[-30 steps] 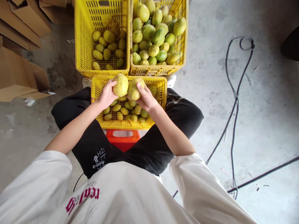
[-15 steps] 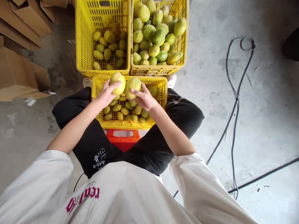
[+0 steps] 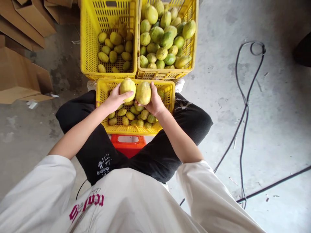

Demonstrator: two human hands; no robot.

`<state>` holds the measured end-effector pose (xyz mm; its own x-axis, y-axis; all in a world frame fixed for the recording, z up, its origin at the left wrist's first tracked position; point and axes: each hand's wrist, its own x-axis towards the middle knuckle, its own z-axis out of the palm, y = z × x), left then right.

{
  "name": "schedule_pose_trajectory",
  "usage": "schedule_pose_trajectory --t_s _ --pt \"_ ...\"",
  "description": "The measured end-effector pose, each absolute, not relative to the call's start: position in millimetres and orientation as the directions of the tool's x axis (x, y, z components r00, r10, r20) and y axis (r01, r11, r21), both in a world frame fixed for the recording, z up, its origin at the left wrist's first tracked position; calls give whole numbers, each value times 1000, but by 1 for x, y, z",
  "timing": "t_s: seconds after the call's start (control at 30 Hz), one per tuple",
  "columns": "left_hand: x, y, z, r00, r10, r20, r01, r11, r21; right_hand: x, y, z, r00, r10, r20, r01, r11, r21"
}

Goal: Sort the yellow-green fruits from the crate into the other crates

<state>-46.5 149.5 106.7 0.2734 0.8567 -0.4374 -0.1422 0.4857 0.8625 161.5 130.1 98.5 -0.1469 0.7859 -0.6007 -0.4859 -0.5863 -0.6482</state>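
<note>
My left hand [image 3: 116,99] is closed around a yellow papaya [image 3: 127,89], its thumb lying across the fruit's lower side. Beside it, my right hand [image 3: 155,100] grips a second yellow papaya [image 3: 143,93], with the thumb along its right edge. The two fruits are held side by side with a narrow gap between them. Both are above the near yellow crate [image 3: 136,131], which stands between my legs. Smaller yellow-green fruits [image 3: 140,123] lie in that crate, partly hidden by my hands.
Beyond the near crate stand a left yellow crate [image 3: 85,61] with several fruits and a right yellow crate [image 3: 193,61] piled with green-yellow papayas. A red stool [image 3: 128,152] shows under me. Cardboard boxes [image 3: 21,71] are at left; a black cable [image 3: 243,129] lies at right.
Both papayas have shifted slightly right. The right-hand papaya has turned more upright, and my right thumb has moved from its front to its right side.
</note>
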Motion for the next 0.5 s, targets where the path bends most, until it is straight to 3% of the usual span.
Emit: schedule_pose_trajectory --t_s 0.23,0.5 --pt "-50 151 101 219 851 -477 -126 510 851 165 129 97 -208 798 -565 -505 -582 -637" --pt "-59 160 98 213 859 -466 -107 495 862 179 132 95 -167 863 -476 -494 -491 -718"
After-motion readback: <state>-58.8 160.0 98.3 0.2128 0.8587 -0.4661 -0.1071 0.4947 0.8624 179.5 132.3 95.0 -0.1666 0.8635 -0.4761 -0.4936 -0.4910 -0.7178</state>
